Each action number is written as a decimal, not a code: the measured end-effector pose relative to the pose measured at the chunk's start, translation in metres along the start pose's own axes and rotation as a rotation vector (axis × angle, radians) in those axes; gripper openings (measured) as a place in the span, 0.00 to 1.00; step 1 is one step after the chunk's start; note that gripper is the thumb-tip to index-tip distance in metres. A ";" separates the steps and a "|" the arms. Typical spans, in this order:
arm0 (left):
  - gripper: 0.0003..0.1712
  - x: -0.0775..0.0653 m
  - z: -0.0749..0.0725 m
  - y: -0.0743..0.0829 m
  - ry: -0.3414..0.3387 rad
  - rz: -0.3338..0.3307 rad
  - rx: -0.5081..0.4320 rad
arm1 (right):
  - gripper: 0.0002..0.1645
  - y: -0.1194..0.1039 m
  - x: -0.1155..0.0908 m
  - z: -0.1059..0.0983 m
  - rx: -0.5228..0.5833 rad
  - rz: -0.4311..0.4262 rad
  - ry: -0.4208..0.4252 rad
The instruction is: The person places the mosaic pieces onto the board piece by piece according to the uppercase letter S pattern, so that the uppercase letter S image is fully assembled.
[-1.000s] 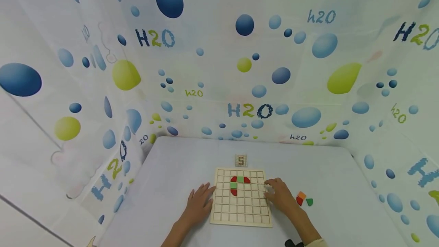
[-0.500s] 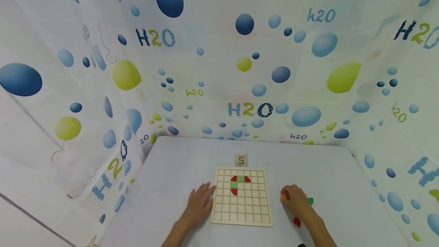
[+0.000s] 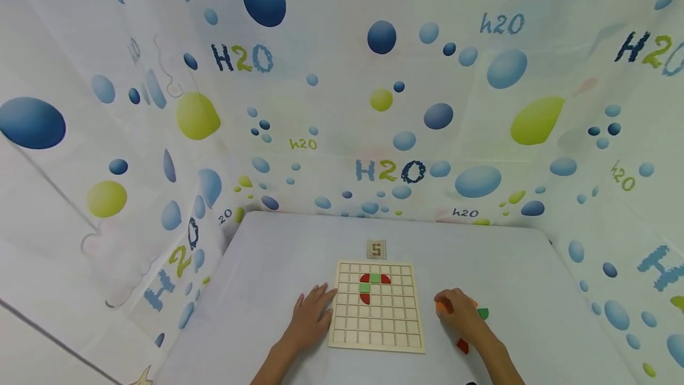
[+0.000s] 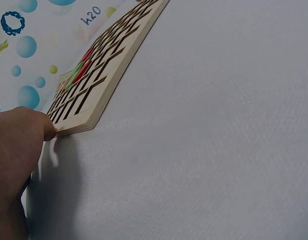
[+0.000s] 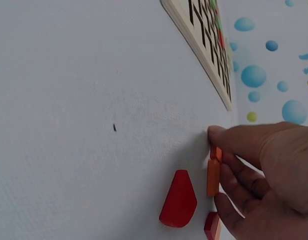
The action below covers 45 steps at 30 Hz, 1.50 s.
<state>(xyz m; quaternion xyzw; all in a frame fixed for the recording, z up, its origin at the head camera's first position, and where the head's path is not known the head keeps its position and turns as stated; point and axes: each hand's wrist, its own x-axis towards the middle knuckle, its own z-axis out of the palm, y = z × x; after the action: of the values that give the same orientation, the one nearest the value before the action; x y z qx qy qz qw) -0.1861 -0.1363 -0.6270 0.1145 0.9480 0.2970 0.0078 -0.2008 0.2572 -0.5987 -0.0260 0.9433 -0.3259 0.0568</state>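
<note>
My left hand (image 3: 310, 318) rests on the white table with its fingers spread, fingertips at the left edge of a wooden grid board (image 3: 380, 318); its thumb touches the board's corner in the left wrist view. Red quarter-round and light green square pieces (image 3: 375, 278) sit in the board's upper cells. Right of the board, my right hand (image 3: 464, 317) pinches an orange block (image 5: 217, 152) between thumb and fingers, low over the table. A second orange block (image 5: 213, 178) lies against the fingers. Close by are a red quarter-round piece (image 5: 179, 201) and another red piece (image 5: 212, 226).
A green quarter-round piece (image 3: 483, 313) lies just right of my right hand. Behind the board is a small pattern card (image 3: 376, 249) with an S-like figure. A curtain (image 3: 342, 106) printed with bubbles and lettering surrounds the table.
My right hand has left the board's right edge and moved right and down to the loose pieces, taking hold of an orange block. A red piece now lies nearer the front. The left hand stays put.
</note>
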 end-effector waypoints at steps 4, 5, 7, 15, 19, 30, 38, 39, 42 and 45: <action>0.27 0.001 0.000 0.000 -0.002 0.004 -0.002 | 0.12 -0.001 0.001 0.002 -0.018 0.016 0.013; 0.27 0.001 0.000 0.000 -0.003 0.004 -0.006 | 0.12 -0.002 0.002 0.002 -0.020 0.026 0.017; 0.27 0.001 0.001 -0.001 -0.006 0.002 0.001 | 0.12 -0.002 0.003 0.004 -0.029 0.039 0.025; 0.27 0.002 -0.002 0.000 0.007 0.005 0.004 | 0.12 -0.010 0.009 0.010 -0.029 -0.032 0.082; 0.27 0.002 -0.001 0.000 0.003 0.001 0.004 | 0.12 -0.019 0.011 0.017 -0.019 -0.073 0.107; 0.27 0.000 0.000 -0.002 -0.001 0.010 -0.012 | 0.11 -0.045 0.023 0.043 0.014 -0.144 0.127; 0.27 0.000 0.001 -0.003 -0.003 0.003 -0.011 | 0.12 -0.059 0.031 0.047 0.060 -0.183 0.088; 0.27 0.000 0.001 -0.003 -0.003 0.002 -0.013 | 0.11 -0.061 0.031 0.048 0.085 -0.195 0.072; 0.27 0.000 0.000 -0.002 -0.006 -0.005 -0.018 | 0.07 -0.068 0.034 0.053 0.139 -0.230 0.028; 0.27 0.000 0.000 -0.003 -0.010 -0.009 -0.018 | 0.06 -0.076 0.036 0.063 0.153 -0.292 0.007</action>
<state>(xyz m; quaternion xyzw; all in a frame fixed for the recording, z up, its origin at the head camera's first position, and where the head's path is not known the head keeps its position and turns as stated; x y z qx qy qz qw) -0.1867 -0.1384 -0.6289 0.1115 0.9458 0.3048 0.0150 -0.2273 0.1558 -0.6048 -0.1571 0.9021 -0.4018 0.0073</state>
